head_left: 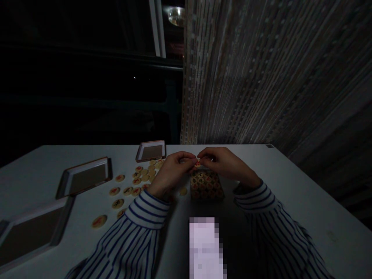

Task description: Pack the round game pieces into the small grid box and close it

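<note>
My left hand (173, 170) and my right hand (225, 162) meet over the middle of a white table (290, 182). Together their fingertips pinch a small round game piece (198, 164) with a red mark. Just below the hands sits a small box (207, 185) packed with round pieces in rows. Several loose cream discs (136, 182) with red or dark marks lie scattered on the table left of my left hand. Both my arms wear blue-and-white striped sleeves.
Three shallow rectangular trays or lids lie on the left: one at the back (151, 151), one in the middle (85, 177), one near the front edge (31, 228). A beaded curtain (261, 77) hangs behind the table. The room is dark.
</note>
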The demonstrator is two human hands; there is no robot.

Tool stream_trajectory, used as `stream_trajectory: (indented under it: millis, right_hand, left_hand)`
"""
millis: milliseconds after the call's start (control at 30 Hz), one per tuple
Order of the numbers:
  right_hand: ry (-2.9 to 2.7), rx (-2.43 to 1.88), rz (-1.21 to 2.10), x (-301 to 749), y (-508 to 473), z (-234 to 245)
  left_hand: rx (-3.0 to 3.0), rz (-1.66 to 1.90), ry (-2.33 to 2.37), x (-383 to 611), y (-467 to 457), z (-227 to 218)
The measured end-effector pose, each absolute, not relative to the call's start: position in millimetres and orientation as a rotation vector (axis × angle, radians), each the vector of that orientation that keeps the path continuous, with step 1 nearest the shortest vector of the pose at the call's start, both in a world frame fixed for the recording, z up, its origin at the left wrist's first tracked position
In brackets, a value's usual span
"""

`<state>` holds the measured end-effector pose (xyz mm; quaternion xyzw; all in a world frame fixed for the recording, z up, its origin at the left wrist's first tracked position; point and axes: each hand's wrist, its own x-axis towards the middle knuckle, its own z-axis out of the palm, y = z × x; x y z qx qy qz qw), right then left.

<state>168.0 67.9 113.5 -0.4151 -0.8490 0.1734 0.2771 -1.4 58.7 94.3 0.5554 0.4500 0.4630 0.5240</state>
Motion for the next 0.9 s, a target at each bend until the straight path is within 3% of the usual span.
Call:
stream_trajectory:
  millis: [900]
  right_hand:
    - [-2.516,-1.161,0.106,163.9,67.3,109.0]
  left_hand:
    - [1.231,1.059,1.103,-0.8,61.9,87.5]
